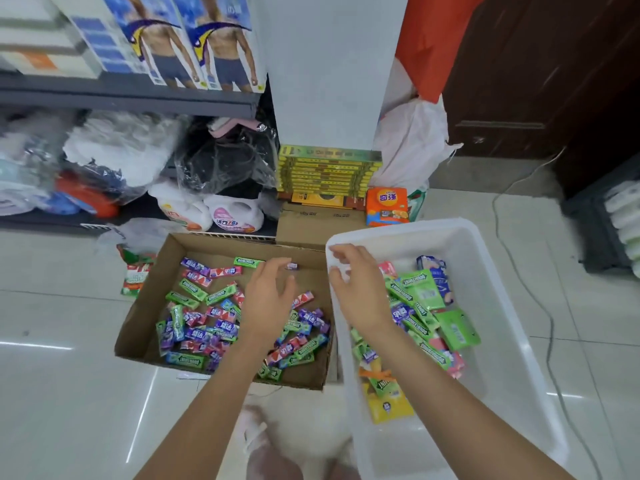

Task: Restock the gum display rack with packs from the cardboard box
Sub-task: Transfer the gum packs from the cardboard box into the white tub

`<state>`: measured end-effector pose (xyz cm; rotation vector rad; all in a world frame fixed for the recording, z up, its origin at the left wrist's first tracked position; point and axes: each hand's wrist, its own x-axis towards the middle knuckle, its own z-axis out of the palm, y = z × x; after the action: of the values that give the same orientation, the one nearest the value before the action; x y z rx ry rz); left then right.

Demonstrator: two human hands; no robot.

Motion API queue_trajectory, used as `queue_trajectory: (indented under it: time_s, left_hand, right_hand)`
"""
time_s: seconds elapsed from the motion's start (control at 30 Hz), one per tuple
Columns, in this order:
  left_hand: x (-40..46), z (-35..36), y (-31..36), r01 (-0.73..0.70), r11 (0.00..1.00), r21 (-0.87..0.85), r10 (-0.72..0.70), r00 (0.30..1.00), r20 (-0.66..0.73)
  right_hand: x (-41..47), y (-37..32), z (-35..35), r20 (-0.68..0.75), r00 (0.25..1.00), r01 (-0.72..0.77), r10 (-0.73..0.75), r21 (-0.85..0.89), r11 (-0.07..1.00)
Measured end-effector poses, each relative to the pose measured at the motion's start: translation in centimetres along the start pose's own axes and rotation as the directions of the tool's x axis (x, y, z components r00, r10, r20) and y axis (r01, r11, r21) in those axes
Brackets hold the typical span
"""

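A shallow cardboard box (145,327) lies open on the floor, holding several loose gum packs (194,289) in green, purple and red wrappers. My left hand (268,299) hovers over the middle of the box with relaxed, spread fingers and holds nothing. Its fingertips are close to a small purple pack (292,266) near the far wall. To the right stands a white plastic bin (491,271) with more gum packs (422,299) and pouches inside. My right hand (360,289) is at the bin's near-left corner, with its fingers curled over the rim.
A shelf unit (138,98) with bagged goods and detergent bottles (235,213) stands behind the box. Stacked yellow-green cartons (329,171) and an orange packet (387,206) sit by a white pillar. A cable (547,306) runs over the tiles at right. My foot (256,441) is below the box.
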<state>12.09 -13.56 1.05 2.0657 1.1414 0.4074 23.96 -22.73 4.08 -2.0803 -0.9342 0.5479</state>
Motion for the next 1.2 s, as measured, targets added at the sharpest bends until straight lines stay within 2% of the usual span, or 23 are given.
queue_trajectory:
  time_s: [0.13, 0.3, 0.4, 0.5, 0.67, 0.77, 0.93, 1.13, 1.2]
  left_hand:
    - [3.0, -3.2, -6.5, 0.121, 0.991, 0.052, -0.123, 0.992, 0.031]
    - [6.9, -6.2, -14.8, 0.139, 0.974, 0.179, -0.167, 0.975, 0.149]
    - [7.8, -7.3, -19.2, 0.062, 0.955, 0.289, -0.145, 0.951, 0.274]
    - [7.6, -7.8, -22.3, -0.030, 0.932, 0.361, -0.129, 0.904, 0.408]
    - [6.2, -8.0, -25.3, -0.165, 0.893, 0.418, -0.156, 0.760, 0.631]
    - [4.8, -8.3, -26.4, -0.278, 0.856, 0.437, -0.093, 0.747, 0.658]
    - [3.7, -8.4, -26.9, -0.378, 0.791, 0.481, -0.042, 0.750, 0.660]
    - [3.5, -7.5, -26.6, -0.335, 0.801, 0.496, -0.051, 0.787, 0.614]
    - [3.5, -7.1, -26.5, -0.315, 0.814, 0.488, -0.058, 0.792, 0.608]
  right_hand:
    - [1.9, -2.8, 5.9, 0.081, 0.996, 0.034, -0.029, -0.063, 0.997]
    - [4.2, -2.9, 14.4, 0.271, 0.957, -0.052, 0.106, -0.200, 0.978]
    - [4.3, -2.2, 18.7, 0.364, 0.908, -0.098, 0.208, -0.297, 0.950]
    - [3.7, -1.4, 21.7, 0.426, 0.855, -0.164, 0.296, -0.318, 0.934]
    - [2.2, 0.0, 24.5, 0.547, 0.741, -0.205, 0.389, -0.368, 0.907]
    - [1.3, 0.4, 25.2, 0.534, 0.726, -0.173, 0.433, -0.468, 0.867]
    - [0.9, 0.5, 25.8, 0.457, 0.807, -0.067, 0.374, -0.559, 0.826]
    - [1.0, 0.5, 26.5, 0.466, 0.811, 0.029, 0.353, -0.636, 0.771]
    - [1.1, 0.5, 26.4, 0.464, 0.802, 0.012, 0.377, -0.643, 0.766]
